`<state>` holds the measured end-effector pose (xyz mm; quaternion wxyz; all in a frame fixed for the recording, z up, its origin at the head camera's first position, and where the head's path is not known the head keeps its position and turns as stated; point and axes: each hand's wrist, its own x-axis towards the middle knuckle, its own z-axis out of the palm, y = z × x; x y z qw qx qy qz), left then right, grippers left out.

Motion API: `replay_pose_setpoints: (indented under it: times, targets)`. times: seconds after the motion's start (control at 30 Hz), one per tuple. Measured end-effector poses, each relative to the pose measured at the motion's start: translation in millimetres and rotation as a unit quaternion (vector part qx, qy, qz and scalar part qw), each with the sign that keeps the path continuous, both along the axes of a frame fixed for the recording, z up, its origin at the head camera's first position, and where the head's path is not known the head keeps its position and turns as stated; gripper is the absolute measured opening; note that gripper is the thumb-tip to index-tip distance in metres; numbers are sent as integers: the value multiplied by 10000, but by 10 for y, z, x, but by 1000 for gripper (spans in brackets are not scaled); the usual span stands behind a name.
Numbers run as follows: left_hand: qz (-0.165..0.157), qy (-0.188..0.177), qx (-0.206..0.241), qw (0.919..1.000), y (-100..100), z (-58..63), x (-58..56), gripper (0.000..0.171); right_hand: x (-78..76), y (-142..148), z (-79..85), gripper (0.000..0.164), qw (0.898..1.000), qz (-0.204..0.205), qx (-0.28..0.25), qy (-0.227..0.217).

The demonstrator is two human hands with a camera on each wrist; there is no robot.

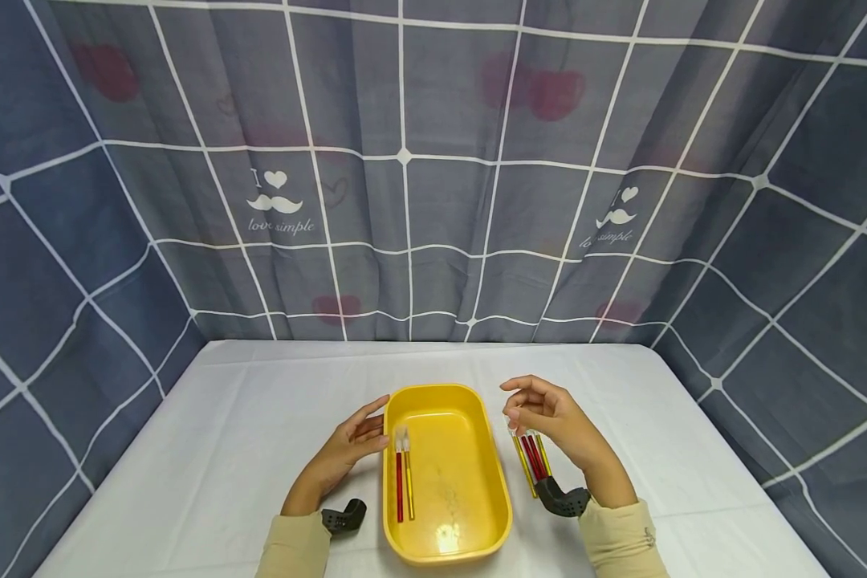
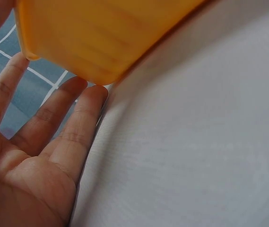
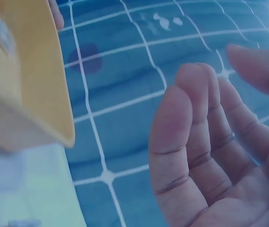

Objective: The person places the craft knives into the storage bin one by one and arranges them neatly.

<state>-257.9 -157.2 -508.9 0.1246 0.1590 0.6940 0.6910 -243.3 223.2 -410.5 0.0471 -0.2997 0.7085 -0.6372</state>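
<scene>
A yellow plastic tray (image 1: 448,482) sits lengthwise at the front of the white table. Along its left side lie two small brushes with pale tips, a red-handled brush (image 1: 400,482) and a gold-handled brush (image 1: 409,482). My left hand (image 1: 348,449) rests against the tray's left wall with fairly straight fingers; its fingertips touch the outside in the left wrist view. To the right of the tray, my right hand (image 1: 549,413) hovers over several red and gold brushes (image 1: 523,461). Its fingers (image 3: 170,127) bend loosely with nothing between them and the thumb; the hand partly hides the brushes' tips.
A white cloth (image 1: 260,401) covers the table. Dark checked curtains (image 1: 433,201) surround its back and sides. Black wrist mounts stand out beside each hand, a left mount (image 1: 343,518) and a right mount (image 1: 562,499) that overlaps the loose brushes' lower ends.
</scene>
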Motion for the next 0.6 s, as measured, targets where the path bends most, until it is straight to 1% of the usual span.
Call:
replay_pose_setpoints:
  times: [0.17,0.37,0.47,0.6]
  targets:
    - [-54,-4,71,10000,-4,-13,-8,78,-36,123,-54,33,9997,-242,48,-92]
    - [-90,41,105,9999,-15,-21,-14,78,-81,234,-118,28,9960,-747,290,-400]
    - [-81,45,85,9999,-16,-22,-15,78,-105,286,-167,30,9927,-984,422,-548]
    - [-90,49,85,9999,-19,-31,-17,78,-140,346,-229,37,9890,-1171,472,-771]
